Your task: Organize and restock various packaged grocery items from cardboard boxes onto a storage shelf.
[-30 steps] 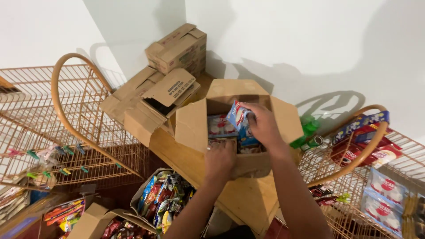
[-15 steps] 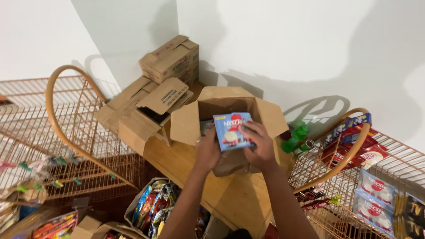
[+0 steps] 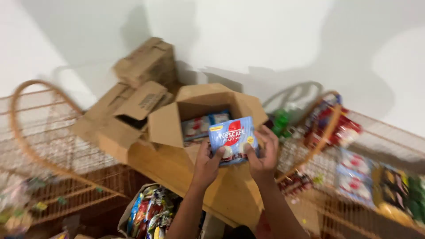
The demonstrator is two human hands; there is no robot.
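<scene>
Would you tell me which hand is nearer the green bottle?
Right. The right hand is just left of the green bottle; the left hand lies farther left, beyond the packet.

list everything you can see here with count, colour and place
sachet pack: one, blue with red and white, held up in front of the open box
open box: one, brown cardboard, centre, on the wooden counter, more blue packs inside
other boxes: several, brown cardboard, stacked at back left
wire baskets: two, tan, far left and far right, the right one holding packets
snack bag: one, multicoloured, bottom centre
green items: blurred, right of the open box
left hand: holds the pack's lower left
right hand: holds the pack's right side
</scene>
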